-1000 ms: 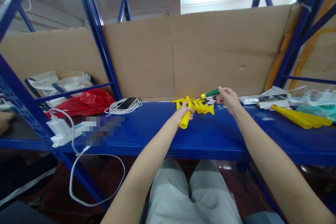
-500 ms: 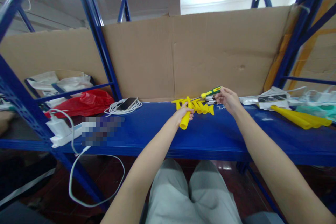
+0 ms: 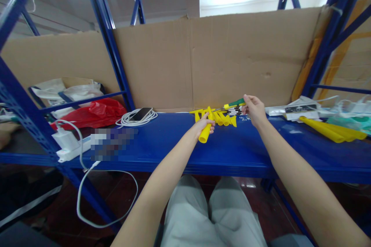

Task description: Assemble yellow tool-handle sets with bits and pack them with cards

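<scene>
My left hand (image 3: 204,124) grips a yellow plastic tube (image 3: 205,134) just above the blue shelf (image 3: 162,142), its wide end toward me. A green-and-yellow screwdriver (image 3: 233,104) is held in my right hand (image 3: 254,109), with the shaft pointing left toward the far end of the tube. Behind the tube lies a row of several more yellow pieces (image 3: 220,117) next to a small stack of dark flat parts (image 3: 233,111).
A phone on a coiled white cable (image 3: 138,116) lies at the shelf's back left, with a red bag (image 3: 92,113) and a white charger (image 3: 67,141) further left. Long yellow tubes (image 3: 330,130) and white packets (image 3: 301,108) sit to the right. A cardboard wall (image 3: 220,58) backs the shelf.
The screwdriver in my right hand has turned and shifted slightly, its tip staying near the tube's far end. My left hand and the tube have barely moved.
</scene>
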A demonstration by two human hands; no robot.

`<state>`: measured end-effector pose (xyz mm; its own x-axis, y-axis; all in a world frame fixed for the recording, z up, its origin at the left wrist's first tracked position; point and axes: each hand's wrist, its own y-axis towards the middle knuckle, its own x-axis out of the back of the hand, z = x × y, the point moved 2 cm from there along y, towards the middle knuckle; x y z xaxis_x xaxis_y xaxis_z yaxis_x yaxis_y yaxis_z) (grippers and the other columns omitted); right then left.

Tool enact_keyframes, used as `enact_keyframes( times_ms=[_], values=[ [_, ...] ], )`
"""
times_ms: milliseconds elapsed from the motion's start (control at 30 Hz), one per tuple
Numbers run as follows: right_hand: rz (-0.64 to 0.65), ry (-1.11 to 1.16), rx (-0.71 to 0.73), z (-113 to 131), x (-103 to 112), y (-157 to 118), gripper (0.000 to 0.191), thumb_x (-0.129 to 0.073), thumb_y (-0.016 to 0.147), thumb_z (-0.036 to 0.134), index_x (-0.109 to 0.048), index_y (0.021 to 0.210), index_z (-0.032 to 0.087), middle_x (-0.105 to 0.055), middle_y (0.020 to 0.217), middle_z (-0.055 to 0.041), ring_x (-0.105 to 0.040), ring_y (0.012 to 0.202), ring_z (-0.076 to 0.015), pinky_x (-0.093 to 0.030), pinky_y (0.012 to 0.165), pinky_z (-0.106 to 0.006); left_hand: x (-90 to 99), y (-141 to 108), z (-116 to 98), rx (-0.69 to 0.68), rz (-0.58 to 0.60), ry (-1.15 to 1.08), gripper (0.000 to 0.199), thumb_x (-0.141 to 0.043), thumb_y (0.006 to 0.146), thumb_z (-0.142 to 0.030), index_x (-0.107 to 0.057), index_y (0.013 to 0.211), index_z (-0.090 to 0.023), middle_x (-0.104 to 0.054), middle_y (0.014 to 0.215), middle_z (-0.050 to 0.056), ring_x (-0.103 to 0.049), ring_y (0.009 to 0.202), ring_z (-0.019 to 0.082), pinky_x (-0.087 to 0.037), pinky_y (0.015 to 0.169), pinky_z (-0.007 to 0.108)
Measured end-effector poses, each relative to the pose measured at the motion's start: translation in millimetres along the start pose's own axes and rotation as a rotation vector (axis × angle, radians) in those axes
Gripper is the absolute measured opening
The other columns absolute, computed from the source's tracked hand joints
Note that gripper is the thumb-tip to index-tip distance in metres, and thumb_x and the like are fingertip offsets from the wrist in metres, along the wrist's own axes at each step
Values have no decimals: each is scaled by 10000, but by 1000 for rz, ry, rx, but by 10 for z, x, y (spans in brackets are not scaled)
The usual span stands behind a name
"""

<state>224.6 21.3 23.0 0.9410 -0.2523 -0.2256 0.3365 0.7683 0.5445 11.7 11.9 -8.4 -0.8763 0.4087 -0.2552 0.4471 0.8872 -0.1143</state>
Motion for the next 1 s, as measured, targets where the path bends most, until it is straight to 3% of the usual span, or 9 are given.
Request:
enact_keyframes(
  times_ms=[233,400,700,1000],
  values=[
    [118,91,-63,23,16,2,326,-682,747,479,-577,917,222,-578,515,51,-509,385,-94,-370,373,-199,6,1,1,-1,6,0,829,-440,800,-3,-83,1484,-307,-434,609,-61,-388,398,50,-293,416,140],
    [172,119,-58,58,-14,-18,266,-691,757,416,-548,877,226,-567,499,63,-492,379,-86,-375,382,-195,8,6,-9,-3,-6,-1,837,-430,791,14,-81,1487,-294,-441,601,-61,-387,386,53,-291,412,142],
    [48,54,-38,-1,7,-1,484,-794,571,541,-460,704,218,-520,445,82,-448,337,-60,-348,338,-167,-7,-22,-23,8,-30,-12,826,-421,782,28,-116,1475,-303,-433,598,-66,-382,374,48,-275,406,138],
    [13,-20,10,22,11,-22,482,-755,594,585,-563,824,208,-466,383,93,-416,308,-70,-284,314,-173,20,19,-5,-3,1,-32,892,-544,757,-20,-110,1473,-329,-449,620,-73,-383,388,33,-286,421,139]
  ],
)
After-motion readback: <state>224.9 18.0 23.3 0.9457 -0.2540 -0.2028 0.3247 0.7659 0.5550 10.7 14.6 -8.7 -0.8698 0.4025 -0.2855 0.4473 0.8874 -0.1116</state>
